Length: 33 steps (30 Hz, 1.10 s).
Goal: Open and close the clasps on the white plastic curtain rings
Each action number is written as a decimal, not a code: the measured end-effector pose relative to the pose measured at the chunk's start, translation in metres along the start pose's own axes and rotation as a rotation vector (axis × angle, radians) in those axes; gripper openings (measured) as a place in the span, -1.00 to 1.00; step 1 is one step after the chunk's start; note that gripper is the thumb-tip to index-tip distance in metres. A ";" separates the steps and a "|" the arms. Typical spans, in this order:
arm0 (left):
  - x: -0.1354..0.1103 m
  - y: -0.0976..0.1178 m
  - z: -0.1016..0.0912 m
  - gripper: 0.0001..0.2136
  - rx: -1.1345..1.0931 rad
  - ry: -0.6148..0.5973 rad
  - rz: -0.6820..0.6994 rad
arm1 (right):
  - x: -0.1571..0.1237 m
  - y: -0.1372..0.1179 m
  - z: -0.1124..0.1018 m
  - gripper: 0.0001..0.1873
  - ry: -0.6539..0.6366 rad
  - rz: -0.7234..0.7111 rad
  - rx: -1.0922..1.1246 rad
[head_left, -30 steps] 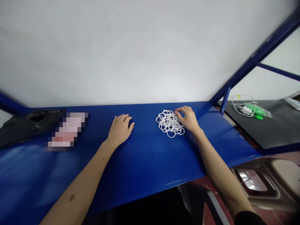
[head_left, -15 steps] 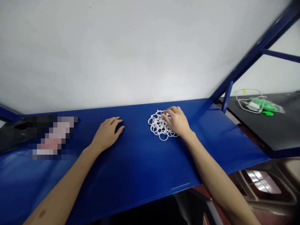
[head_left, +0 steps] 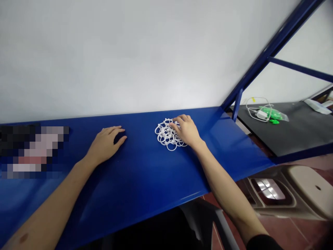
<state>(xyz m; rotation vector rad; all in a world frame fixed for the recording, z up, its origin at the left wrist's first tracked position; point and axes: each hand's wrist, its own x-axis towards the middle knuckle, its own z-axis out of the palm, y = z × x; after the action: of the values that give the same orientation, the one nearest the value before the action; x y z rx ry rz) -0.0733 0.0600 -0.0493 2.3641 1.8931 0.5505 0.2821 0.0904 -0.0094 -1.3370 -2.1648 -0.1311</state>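
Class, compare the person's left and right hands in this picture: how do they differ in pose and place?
The left hand is apart from the white rings, while the right hand is over their right side, hiding some. The left hand's fingers point toward the picture's right; the right hand's point toward its left. Both are bare, backs upward, at the same blue table.

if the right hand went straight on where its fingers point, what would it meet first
Likely the pile of white rings on the blue table: the right hand has its fingers over it, though whether they touch is unclear.
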 end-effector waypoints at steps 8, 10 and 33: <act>-0.001 0.004 0.005 -0.53 -0.021 0.020 0.034 | -0.003 0.004 -0.009 -0.61 -0.022 0.024 0.078; -0.001 0.006 0.005 -0.54 -0.025 0.028 0.030 | -0.003 0.004 -0.007 -0.61 -0.043 0.030 0.103; -0.005 0.015 0.002 -0.52 0.060 0.002 0.031 | -0.012 -0.044 -0.028 -0.73 -0.272 -0.271 0.050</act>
<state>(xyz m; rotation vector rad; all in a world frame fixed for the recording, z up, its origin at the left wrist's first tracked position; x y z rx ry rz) -0.0595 0.0524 -0.0486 2.4344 1.9028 0.5060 0.2609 0.0491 0.0164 -1.0786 -2.5550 0.0012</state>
